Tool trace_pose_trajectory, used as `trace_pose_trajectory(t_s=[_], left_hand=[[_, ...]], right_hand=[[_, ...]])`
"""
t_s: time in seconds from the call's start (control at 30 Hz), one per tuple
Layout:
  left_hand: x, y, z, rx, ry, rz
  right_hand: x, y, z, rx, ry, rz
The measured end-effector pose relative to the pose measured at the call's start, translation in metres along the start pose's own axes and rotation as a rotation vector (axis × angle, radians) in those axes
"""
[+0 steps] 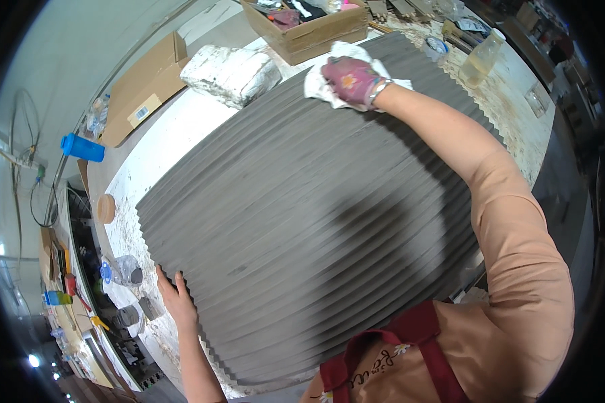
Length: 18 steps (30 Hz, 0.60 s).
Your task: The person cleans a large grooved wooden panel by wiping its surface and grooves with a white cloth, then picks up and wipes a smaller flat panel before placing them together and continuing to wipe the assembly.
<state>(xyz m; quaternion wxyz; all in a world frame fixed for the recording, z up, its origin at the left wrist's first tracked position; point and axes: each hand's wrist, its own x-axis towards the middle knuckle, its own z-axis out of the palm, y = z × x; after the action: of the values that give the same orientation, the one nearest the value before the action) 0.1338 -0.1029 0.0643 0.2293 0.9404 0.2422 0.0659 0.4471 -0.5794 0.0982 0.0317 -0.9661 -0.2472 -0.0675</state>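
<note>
Panel (269,181), grey, stiff-looking and ridged in long parallel corrugations, its side edges zigzagged, lies across the middle of the smeared white worktop (144,151). Beyond its far left side stand a flattish brown cardboard carton (138,94) and a lumpy bundle (232,70) in wrinkled white wrapping, with an open-topped cardboard box (316,43) of odds and ends near its far edge. Crumpled and soft, a white cloth (316,87) sits on the panel's far part, bunched beneath the right hand (353,82), which wears a pink flowered glove and presses it. Well apart, the bare left hand (178,303) has thumb and fingers spread at the panel's left edge.
</note>
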Motion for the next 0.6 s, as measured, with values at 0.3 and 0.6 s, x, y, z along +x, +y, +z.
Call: trace_pose_trajectory(t_s=[0.3, 0.6], left_hand=[[0.001, 0.000, -0.001, 0.031, -0.014, 0.021], [0.000, 0.007, 0.005, 0.028, 0.028, 0.113]], right_hand=[[0.025, -0.085, 0.022, 0.030, 0.053, -0.137], [-0.014, 0.082, -0.028, 0.086, -0.007, 0.272]])
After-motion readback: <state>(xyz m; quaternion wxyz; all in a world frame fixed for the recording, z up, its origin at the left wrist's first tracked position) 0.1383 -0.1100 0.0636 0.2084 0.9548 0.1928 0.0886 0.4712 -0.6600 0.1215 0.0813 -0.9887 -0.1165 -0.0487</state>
